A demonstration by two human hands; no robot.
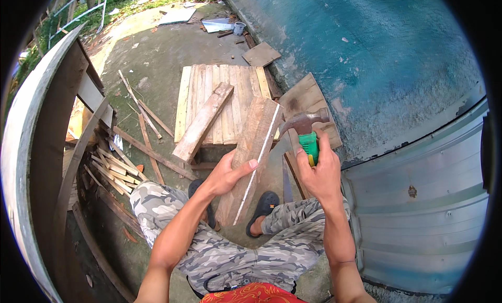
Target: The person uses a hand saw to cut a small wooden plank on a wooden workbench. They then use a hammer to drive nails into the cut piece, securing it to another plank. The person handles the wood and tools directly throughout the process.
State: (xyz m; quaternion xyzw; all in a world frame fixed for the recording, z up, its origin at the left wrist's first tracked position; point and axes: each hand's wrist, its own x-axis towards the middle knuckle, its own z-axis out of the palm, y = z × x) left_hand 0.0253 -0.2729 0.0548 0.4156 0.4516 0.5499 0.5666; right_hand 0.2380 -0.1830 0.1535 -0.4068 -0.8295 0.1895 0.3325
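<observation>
My left hand (234, 173) is closed around a thick, rough wooden board (258, 130), its thumb on the face. A white line runs the length of the board along one edge. The board is held tilted over my lap, its far end above a slatted wooden table. In my right hand (322, 169) is a hammer (306, 124) with a rusty, curved metal head and a green-and-yellow grip, held just right of the board's far end. Part of the hammer's handle is hidden by my fingers.
A second board (205, 120) lies across the low slatted table (230, 75). Thin wood strips (112, 169) are heaped at the left near a large curved panel (39, 120). A blue wall (366, 57) and a corrugated metal sheet (418, 214) bound the right side. Plywood pieces (303, 96) lean on the wall.
</observation>
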